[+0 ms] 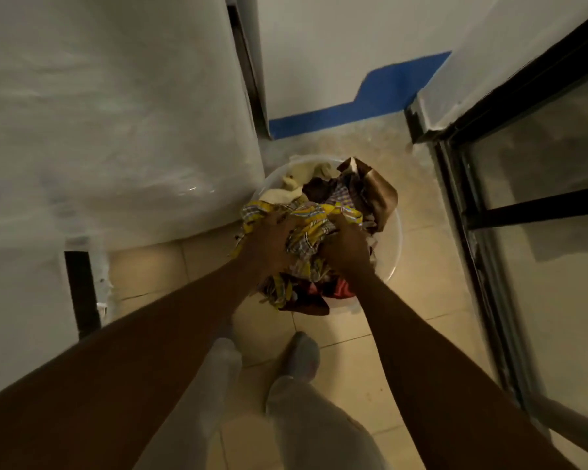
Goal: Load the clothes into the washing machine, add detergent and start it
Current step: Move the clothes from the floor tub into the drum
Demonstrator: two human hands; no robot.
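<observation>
Head view: my left hand & right hand both clamped on yellow plaid garment atop clothes in basin on floor beside washer; loading, detergent, start appear pending.

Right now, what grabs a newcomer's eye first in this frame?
Both hands, the left hand and right hand, are sunk into a yellow checked cloth atop a heaped clear basin on the tiled floor, centre frame. A plastic-wrapped white appliance fills the left; a blue wall stripe runs behind.
</observation>
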